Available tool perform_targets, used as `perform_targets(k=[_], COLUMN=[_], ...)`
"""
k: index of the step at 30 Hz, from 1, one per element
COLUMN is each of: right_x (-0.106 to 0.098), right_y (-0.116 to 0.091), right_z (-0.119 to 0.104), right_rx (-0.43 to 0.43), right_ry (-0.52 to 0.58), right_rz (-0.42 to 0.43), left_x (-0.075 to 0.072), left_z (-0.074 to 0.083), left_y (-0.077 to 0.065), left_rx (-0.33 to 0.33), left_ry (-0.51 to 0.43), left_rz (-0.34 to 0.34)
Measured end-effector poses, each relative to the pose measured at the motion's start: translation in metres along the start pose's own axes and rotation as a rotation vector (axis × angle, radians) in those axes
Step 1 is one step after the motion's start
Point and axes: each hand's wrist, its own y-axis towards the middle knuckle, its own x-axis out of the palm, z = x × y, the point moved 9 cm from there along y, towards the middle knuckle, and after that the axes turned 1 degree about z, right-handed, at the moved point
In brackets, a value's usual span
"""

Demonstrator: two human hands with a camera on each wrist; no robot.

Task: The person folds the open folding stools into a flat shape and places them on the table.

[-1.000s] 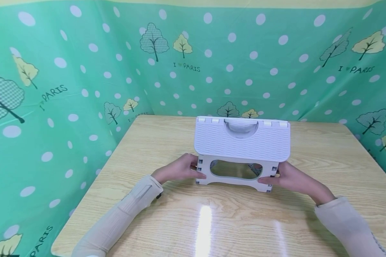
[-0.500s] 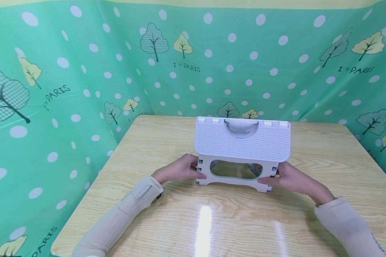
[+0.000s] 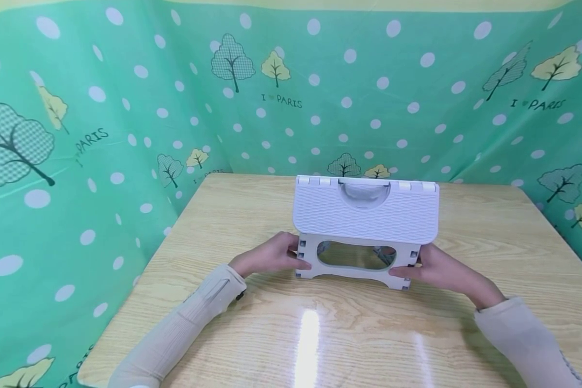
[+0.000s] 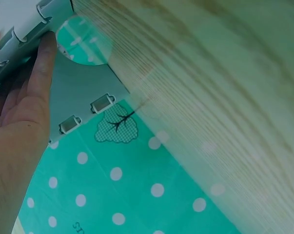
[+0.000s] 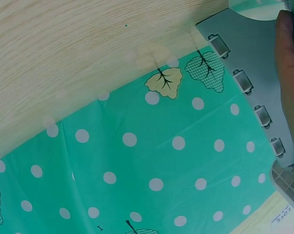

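Observation:
A pale plastic folding stool [image 3: 366, 223] stands on the wooden table, its woven-textured top panel sloping toward me with a half-round handle recess at the upper edge. Below that panel is a front leg panel [image 3: 354, 274] with a wide oval cutout. My left hand [image 3: 274, 252] grips the stool's left side low down, thumb on the front and fingers behind. My right hand [image 3: 438, 267] holds the opposite side in the same way, thumb across the front corner. In the left wrist view, fingers [image 4: 42, 73] lie along the hinged side, and another leg panel [image 4: 83, 92] shows beyond.
The wooden table [image 3: 242, 205] reaches back to a green dotted curtain [image 3: 291, 108] printed with trees, which also hangs along the left side. Bright light reflections streak the tabletop in front of the stool.
The curtain at the left has shifted slightly to the right. Both hands and the stool stay in place.

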Motion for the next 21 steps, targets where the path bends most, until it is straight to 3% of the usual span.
perform_targets(k=[21], right_x=[0.0009], right_y=[-0.0001], right_z=[0.0004], right_rx=[0.005], right_ry=[-0.009], right_rz=[-0.006], left_x=[0.0014], left_z=[0.0009], left_y=[-0.0002], left_rx=[0.021], left_ry=[-0.016], left_rz=[-0.01])
